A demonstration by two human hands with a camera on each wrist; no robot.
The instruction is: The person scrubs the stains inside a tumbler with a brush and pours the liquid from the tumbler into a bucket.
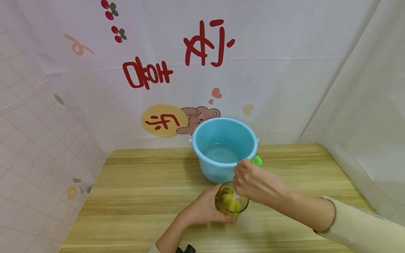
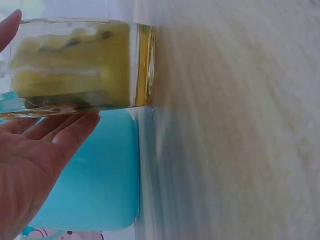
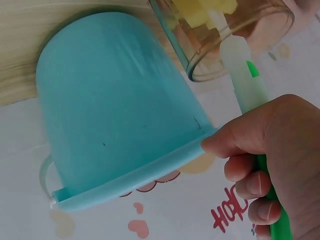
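My left hand (image 1: 205,210) holds an amber-tinted drinking glass (image 2: 143,65), fingers on one side and thumb on the other. In the left wrist view the base of the glass is close over the tabletop. A sponge cup brush (image 3: 245,80) with a white and green handle is gripped in my right hand (image 1: 254,181). Its yellow sponge head (image 1: 230,203) is inside the glass, looking blurred in the head view. The green ring end of the handle shows beyond my right fist.
A light blue bucket (image 1: 213,171) stands just behind the glass near the table's back edge, with some clear water at its bottom. The wood-grain table (image 1: 142,189) meets a white printed cloth backdrop (image 1: 269,88), with more cloth hanging at both sides.
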